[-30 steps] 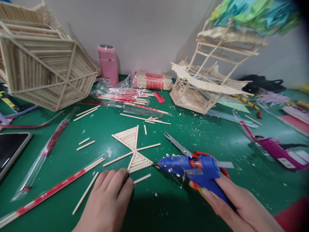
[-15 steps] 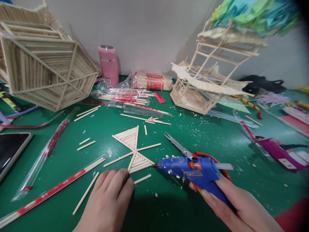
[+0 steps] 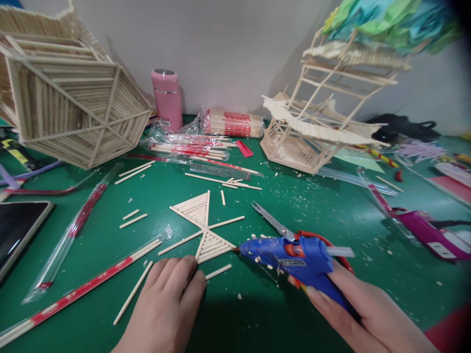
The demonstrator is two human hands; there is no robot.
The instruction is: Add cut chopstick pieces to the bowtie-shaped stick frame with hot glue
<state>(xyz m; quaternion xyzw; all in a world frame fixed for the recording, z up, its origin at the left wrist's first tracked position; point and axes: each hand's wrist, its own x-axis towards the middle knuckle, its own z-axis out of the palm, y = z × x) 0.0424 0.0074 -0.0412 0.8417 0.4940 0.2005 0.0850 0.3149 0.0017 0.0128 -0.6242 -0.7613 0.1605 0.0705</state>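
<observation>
My right hand [image 3: 342, 299] is wrapped round the handle of a blue hot glue gun [image 3: 290, 255]. Its dark nozzle meets the right corner of a flat wooden-stick frame [image 3: 215, 247]. Two triangles of that frame are filled with rows of sticks, and bare sticks stick out on both sides of the centre. My left hand [image 3: 169, 294] is closed, with curled fingertips on the frame's lower corner; the fingertips' undersides are hidden. A short loose stick [image 3: 220, 271] lies just right of the left thumb, its near end hidden by the hand.
Scissors [image 3: 274, 223] with orange handles lie behind the glue gun. Stick structures stand at the back left [image 3: 84, 108] and right [image 3: 305, 137]. Also about: a pink bottle [image 3: 167, 100], bundled sticks [image 3: 233, 122], a phone [image 3: 22, 235], a magenta glue gun [image 3: 423, 233].
The whole view has shifted very slightly. Both hands, the glue gun and the stick frame keep nearly the same positions relative to each other.
</observation>
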